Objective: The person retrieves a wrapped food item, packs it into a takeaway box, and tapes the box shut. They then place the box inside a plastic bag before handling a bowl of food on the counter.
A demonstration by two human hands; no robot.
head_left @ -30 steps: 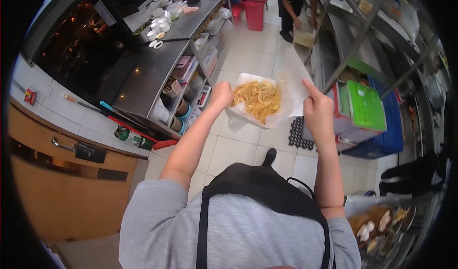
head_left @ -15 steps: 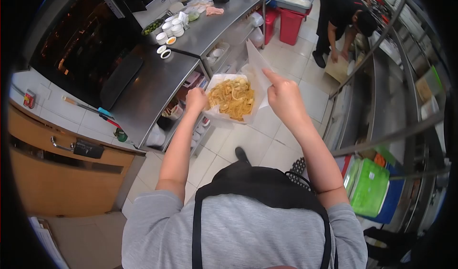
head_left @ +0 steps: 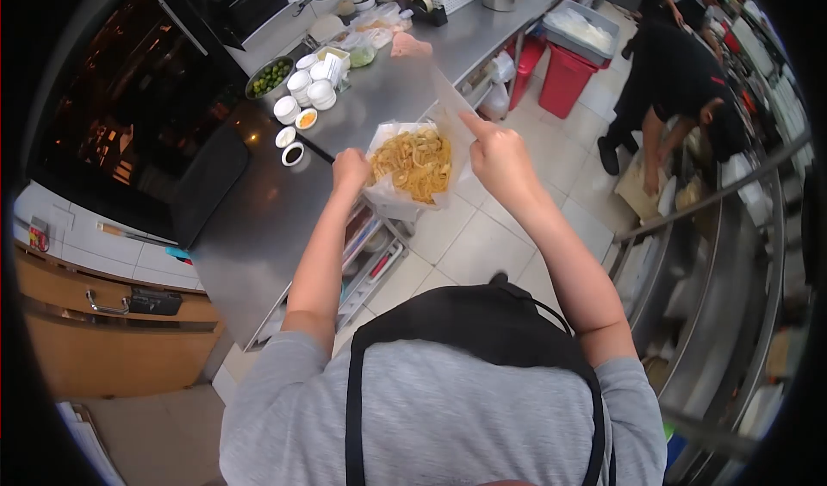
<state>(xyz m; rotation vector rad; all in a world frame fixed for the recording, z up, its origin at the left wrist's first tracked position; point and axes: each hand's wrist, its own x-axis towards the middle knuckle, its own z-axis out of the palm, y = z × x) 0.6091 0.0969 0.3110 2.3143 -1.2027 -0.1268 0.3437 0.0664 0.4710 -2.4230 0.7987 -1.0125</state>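
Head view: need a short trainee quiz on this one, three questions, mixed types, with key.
1. Multiple choice: which hand is at the raised white flap?
A) left
B) right
C) neither

2. True or false: the noodles are fully covered.

3. Fill in the blank: the cup of dark liquid stands on the metal ____.

Key:
1. B, the right hand
2. False, they show plainly
3. Counter
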